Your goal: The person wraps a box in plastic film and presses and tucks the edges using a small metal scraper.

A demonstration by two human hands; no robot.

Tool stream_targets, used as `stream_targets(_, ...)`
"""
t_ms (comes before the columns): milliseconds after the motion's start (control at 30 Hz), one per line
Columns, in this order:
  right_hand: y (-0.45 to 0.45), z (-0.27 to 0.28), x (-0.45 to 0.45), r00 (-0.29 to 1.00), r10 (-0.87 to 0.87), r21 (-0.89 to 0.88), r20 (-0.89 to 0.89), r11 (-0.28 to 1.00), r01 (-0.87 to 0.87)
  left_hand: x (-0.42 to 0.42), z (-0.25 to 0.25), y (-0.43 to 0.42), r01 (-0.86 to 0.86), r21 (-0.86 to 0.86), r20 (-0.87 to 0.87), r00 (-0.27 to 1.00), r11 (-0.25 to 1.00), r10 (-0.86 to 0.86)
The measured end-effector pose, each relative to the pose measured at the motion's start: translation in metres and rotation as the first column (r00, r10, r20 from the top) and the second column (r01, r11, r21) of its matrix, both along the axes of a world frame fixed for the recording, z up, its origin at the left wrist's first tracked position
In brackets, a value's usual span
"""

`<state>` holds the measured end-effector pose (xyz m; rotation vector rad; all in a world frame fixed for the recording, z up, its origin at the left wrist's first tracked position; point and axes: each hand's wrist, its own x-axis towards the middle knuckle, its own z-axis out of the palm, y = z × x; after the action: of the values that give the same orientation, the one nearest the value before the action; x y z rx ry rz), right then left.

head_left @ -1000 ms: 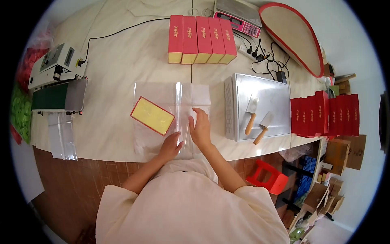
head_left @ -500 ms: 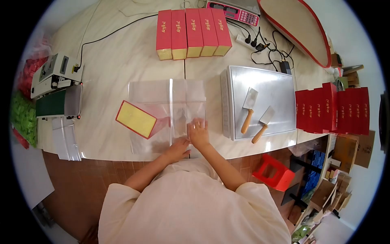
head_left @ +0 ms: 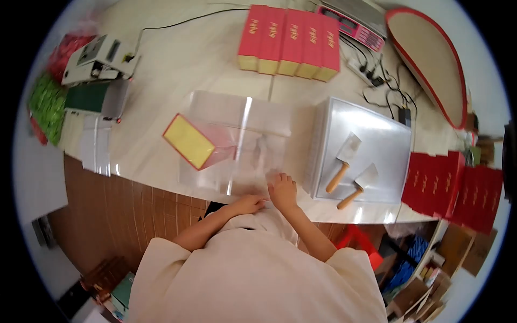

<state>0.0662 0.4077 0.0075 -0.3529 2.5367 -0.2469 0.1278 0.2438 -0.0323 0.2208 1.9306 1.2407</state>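
Note:
My left hand (head_left: 249, 204) rests at the table's front edge near my clothing, its fingers bent; what they hold, if anything, is hidden. My right hand (head_left: 283, 191) lies at the edge to the right of it, fingers apart, by the lower right corner of a clear plastic sheet or bag (head_left: 264, 118). A yellow-topped box with red edges (head_left: 188, 141) sits tilted at the left part of the plastic. To the right, a metal box (head_left: 371, 124) carries two small trowels with wooden handles (head_left: 338, 177) (head_left: 350, 198).
Several red boxes (head_left: 291, 40) stand in a row at the back, with more (head_left: 452, 185) at the right. Also there are a pink scale (head_left: 355, 29), black cables (head_left: 396, 91), a red-rimmed tray (head_left: 463, 97) and, at left, a machine with a green belt (head_left: 86, 97).
Both hands have drawn back from the plastic to the table's front edge. The whole view has shifted and turned slightly.

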Motion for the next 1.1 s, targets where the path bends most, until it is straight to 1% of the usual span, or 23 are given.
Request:
stream_targets(33, -0.013, 0.016, -0.012, 0.986, -0.107, -0.273, -0.132, 0.96, 0.067, -0.004, 0.0, -0.003, -0.032, -0.015, -0.01, 0.999, 0.999, 0.031)
stream_targets(67, -0.027, 0.035, -0.025, 0.945, -0.247, -0.534, -0.217, 0.84, 0.097, -0.009, -0.002, -0.006, -0.091, 0.003, 0.102, 0.991, 0.996, 0.09)
stream_targets(100, -0.046, 0.064, -0.042, 0.913, -0.275, -0.648, -0.302, 0.762, 0.015, -0.013, -0.004, -0.013, -0.145, 0.021, 0.21, 0.968, 0.989, 0.137)
stream_targets(133, -0.069, 0.094, -0.058, 0.868, -0.321, -0.737, -0.379, 0.671, -0.074, -0.014, -0.011, -0.021, -0.153, 0.018, 0.195, 0.97, 0.988, 0.147)
stream_targets(200, -0.113, 0.136, -0.078, 0.826, -0.311, -0.764, -0.469, 0.613, -0.203, -0.024, -0.018, -0.038, -0.269, 0.081, 0.192, 0.949, 0.96, 0.249)
stream_targets(267, -0.156, 0.174, -0.084, 0.866, -0.213, -0.747, -0.453, 0.62, -0.239, -0.035, -0.012, -0.058, -0.419, 0.188, 0.229, 0.898, 0.889, 0.375)
stream_targets(300, -0.174, 0.173, -0.085, 0.862, -0.206, -0.736, -0.463, 0.631, -0.244, -0.041, -0.005, -0.068, -0.485, 0.253, 0.265, 0.867, 0.837, 0.422)
stream_targets(367, -0.204, 0.17, -0.084, 0.862, 0.0, -0.475, -0.507, 0.835, -0.279, -0.047, 0.014, -0.087, -0.591, 0.373, 0.346, 0.804, 0.716, 0.483)
stream_targets(500, -0.22, 0.154, -0.09, 0.909, 0.075, -0.335, -0.41, 0.914, -0.227, -0.049, 0.052, -0.11, -0.683, 0.557, 0.468, 0.728, 0.473, 0.501)
stream_targets(567, -0.208, 0.157, -0.084, 0.892, -0.012, -0.449, -0.451, 0.867, -0.215, -0.053, 0.068, -0.109, -0.696, 0.617, 0.506, 0.708, 0.367, 0.493)
stream_targets(600, -0.201, 0.162, -0.08, 0.891, -0.005, -0.434, -0.455, 0.875, -0.217, -0.056, 0.075, -0.106, -0.698, 0.643, 0.522, 0.701, 0.316, 0.486)
stream_targets(667, -0.183, 0.18, -0.065, 0.814, -0.181, -0.591, -0.552, 0.774, -0.229, -0.068, 0.082, -0.1, -0.686, 0.696, 0.549, 0.698, 0.212, 0.46)
stream_targets(700, -0.17, 0.187, -0.057, 0.804, -0.229, -0.638, -0.549, 0.736, -0.225, -0.075, 0.083, -0.099, -0.678, 0.719, 0.566, 0.699, 0.154, 0.437)
stream_targets(733, -0.155, 0.189, -0.05, 0.796, -0.222, -0.621, -0.563, 0.749, -0.23, -0.082, 0.076, -0.103, -0.666, 0.742, 0.589, 0.705, 0.081, 0.394)
stream_targets(800, -0.125, 0.188, -0.037, 0.8, -0.392, -0.805, -0.455, 0.565, -0.181, -0.099, 0.065, -0.115, -0.67, 0.739, 0.662, 0.705, -0.067, 0.254)
stream_targets(833, -0.11, 0.186, -0.03, 0.792, -0.393, -0.798, -0.468, 0.572, -0.188, -0.109, 0.069, -0.122, -0.693, 0.708, 0.706, 0.691, -0.136, 0.156)
stream_targets(900, -0.086, 0.17, -0.021, 0.861, -0.432, -0.786, -0.268, 0.615, 0.064, -0.122, 0.086, -0.137, -0.708, 0.697, 0.716, 0.681, -0.113, 0.153)
stream_targets(933, -0.079, 0.156, -0.021, 0.857, -0.441, -0.786, -0.266, 0.614, 0.072, -0.128, 0.099, -0.143, -0.755, 0.655, 0.724, 0.618, -0.026, 0.307)
stream_targets(967, -0.073, 0.138, -0.02, 0.875, -0.394, -0.746, -0.281, 0.664, 0.06, -0.129, 0.105, -0.146, -0.804, 0.592, 0.701, 0.549, 0.057, 0.455)
stream_targets(1000, -0.067, 0.123, -0.019, 0.892, -0.346, -0.703, -0.29, 0.709, 0.046, -0.127, 0.106, -0.147, -0.808, 0.584, 0.706, 0.549, 0.071, 0.447)
stream_targets(1033, -0.07, 0.112, -0.022, 0.877, -0.328, -0.673, -0.352, 0.74, 0.007, -0.125, 0.107, -0.149, -0.764, 0.63, 0.613, 0.601, 0.142, 0.512)
stream_targets(1067, -0.071, 0.096, -0.024, 0.873, -0.346, -0.682, -0.343, 0.731, 0.021, -0.124, 0.106, -0.155, -0.711, 0.667, 0.504, 0.651, 0.223, 0.568)
stream_targets(1100, -0.074, 0.079, -0.027, 0.879, -0.336, -0.678, -0.338, 0.735, 0.02, -0.123, 0.078, -0.161, -0.607, 0.759, 0.387, 0.71, 0.234, 0.588)
